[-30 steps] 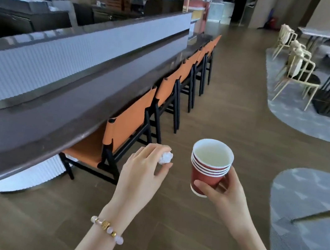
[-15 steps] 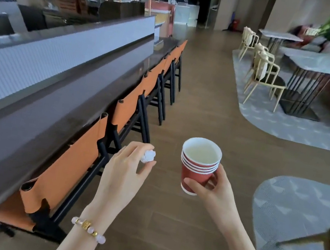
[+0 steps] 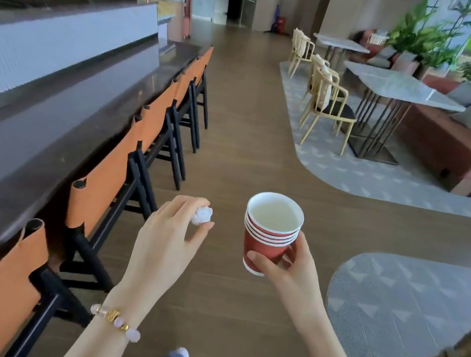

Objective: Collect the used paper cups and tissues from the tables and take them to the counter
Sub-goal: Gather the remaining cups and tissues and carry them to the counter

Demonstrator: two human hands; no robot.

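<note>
A first-person view looks down a café aisle with a wooden floor (image 3: 248, 149). The person's left grip (image 3: 168, 242) is curled round a small crumpled white tissue (image 3: 201, 216), pinching it between thumb and fingertips, palm down. The right grip (image 3: 290, 270) is clamped round the lower part of a stack of red paper cups (image 3: 270, 234), nested upright, with the white inside of the top cup showing. Both are carried in the air at about waist height, near each other but not touching.

A long dark desk (image 3: 28, 148), the bar counter, runs along the left, with orange-backed chairs (image 3: 106, 187) tucked against it. Marble-topped tables (image 3: 401, 86) and pale chairs stand well apart to the right.

Over the last second the hands have kept the same hold, while the chairs have slid past and the view has swung to look straight down the aisle. The person appears to be walking along the desk. Judging by this, collecting is done and the carry is under way. Cups and tissue have not yet been set down on the desk just beside the left arm.
</note>
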